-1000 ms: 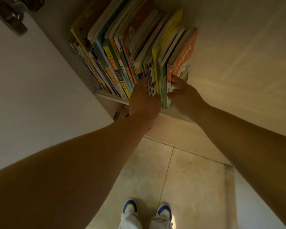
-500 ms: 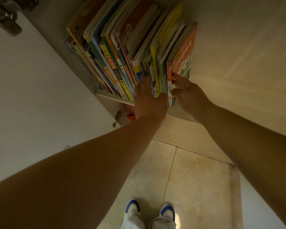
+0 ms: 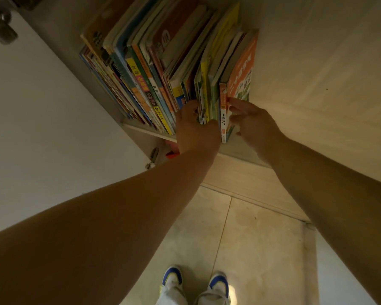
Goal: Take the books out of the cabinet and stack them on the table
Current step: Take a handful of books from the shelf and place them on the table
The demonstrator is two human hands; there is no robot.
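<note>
Since a second ago both my hands have crept a little further into the row of books (image 3: 163,69), and the orange book (image 3: 240,82) at its right end now juts out past its neighbours, its lower corner hanging over the shelf edge (image 3: 145,130). My left hand (image 3: 196,128) is wedged in between spines, fingers pushed into a gap so that the thin batch to its right sits between my two hands; the fingers look curled round those spines, thumb side towards me. My right hand (image 3: 253,122) lies just right of that batch, fingertips pinching the front edge of the orange book, the rest of the hand fairly relaxed. Every book I can see is still standing in the cabinet (image 3: 317,62), leaning to the right; no table is in view.

I judge I am at the very start: parting off a first handful at the right end. Next I need to squeeze that batch between both hands and draw it straight towards me, keeping the books left of my left hand from toppling into the space. Below my hands are only the floor tiles (image 3: 251,238) and my shoes (image 3: 172,280).
</note>
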